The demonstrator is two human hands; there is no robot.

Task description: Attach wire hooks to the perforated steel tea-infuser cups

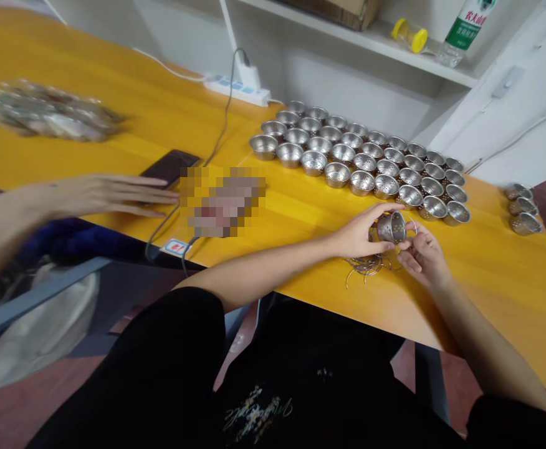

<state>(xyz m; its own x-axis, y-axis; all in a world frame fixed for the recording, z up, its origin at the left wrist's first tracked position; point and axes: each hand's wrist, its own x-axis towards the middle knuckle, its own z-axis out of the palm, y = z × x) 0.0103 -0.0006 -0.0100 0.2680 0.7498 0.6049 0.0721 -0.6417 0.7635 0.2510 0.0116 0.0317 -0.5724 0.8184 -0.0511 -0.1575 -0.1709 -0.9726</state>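
My left hand point(358, 233) is closed around a small perforated metal strainer cup point(391, 227), its dotted end facing right. Just beside it, my right hand point(423, 257) pinches a thin curved wire point(414, 227) close to the cup's rim. Whether the wire touches the cup I cannot tell. Under my left hand, a loose pile of curved metal wires point(365, 268) lies on the yellow table point(296, 249). Beyond my hands stand rows of similar strainer cups point(361, 182), upright with their open tops showing.
Three more cups point(525, 223) stand near the right edge. On the left, another person's hand point(109, 194) rests by a dark phone point(172, 167); a cable point(226, 118) runs nearby. A power strip point(238, 90) and a blurred heap of shiny packets point(48, 111) lie farther back.
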